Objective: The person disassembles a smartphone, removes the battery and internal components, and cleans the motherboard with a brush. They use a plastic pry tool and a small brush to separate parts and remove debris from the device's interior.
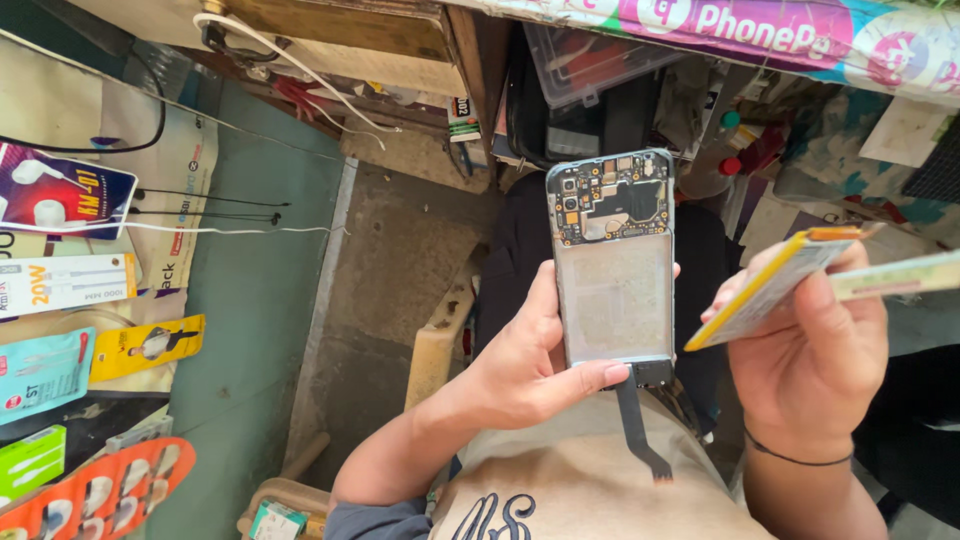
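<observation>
While the view looks down over a cluttered repair counter, the scene reads left to right:
Wall: packets of earphones and chargers hang at far left.
Left hand: fingers clamped round an opened phone, back cover off, circuit board uppermost, held upright at centre.
Ribbon cable: dangles from the phone's lower edge over the lap.
Right hand: fingers closed on a flat yellow-edged battery, tilted, just beside the phone, not touching it.
</observation>
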